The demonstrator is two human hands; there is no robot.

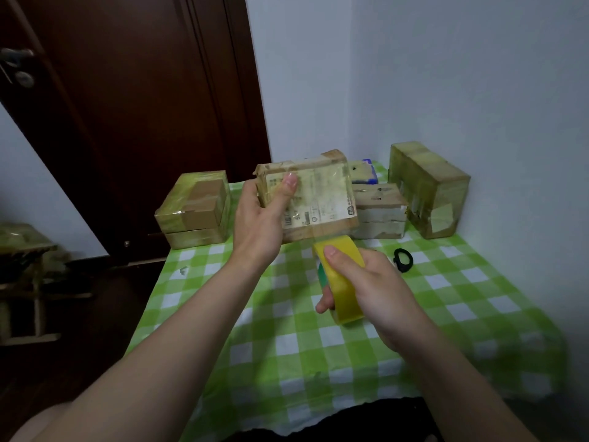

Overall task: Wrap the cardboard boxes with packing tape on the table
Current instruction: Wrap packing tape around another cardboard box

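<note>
At frame centre our left hand (258,224) grips a held box (318,193) above the table (287,346), thumb flat on its label. Just below, our right hand (376,288) clasps the tape roll (342,282), its top at the held box's lower edge. Along the far edge sit a left box (194,212), middle box (379,208) and right box (427,186), with scissors (403,260) right of the roll.

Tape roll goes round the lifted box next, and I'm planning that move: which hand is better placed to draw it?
Right. The right hand grips the tape roll just below the box, while the left hand is busy holding that box above the table.
</note>
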